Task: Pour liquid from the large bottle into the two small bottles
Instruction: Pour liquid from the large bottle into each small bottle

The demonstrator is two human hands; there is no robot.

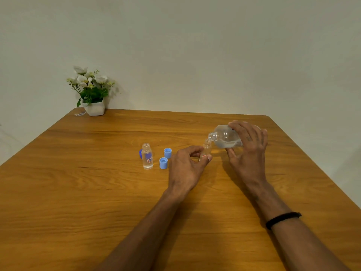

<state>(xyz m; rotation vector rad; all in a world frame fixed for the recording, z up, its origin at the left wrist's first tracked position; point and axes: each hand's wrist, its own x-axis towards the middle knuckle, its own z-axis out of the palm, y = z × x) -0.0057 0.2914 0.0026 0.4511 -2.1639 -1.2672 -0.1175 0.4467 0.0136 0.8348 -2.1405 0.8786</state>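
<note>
My right hand point(248, 145) grips the large clear bottle point(224, 136), tipped on its side with its open mouth pointing left and down. The mouth hangs just over the neck of a small clear bottle point(207, 147), which my left hand point(187, 167) holds upright on the table between thumb and fingers. Clear liquid lies in the lower half of the large bottle. A second small bottle point(147, 158) stands uncapped to the left, with clear liquid in it and apart from both hands.
Two light blue caps point(167, 152) point(163, 163) lie open side up between the small bottles. A darker blue cap point(140, 153) sits behind the left small bottle. A white pot of flowers point(93, 106) stands at the wooden table's point(97, 182) far left corner.
</note>
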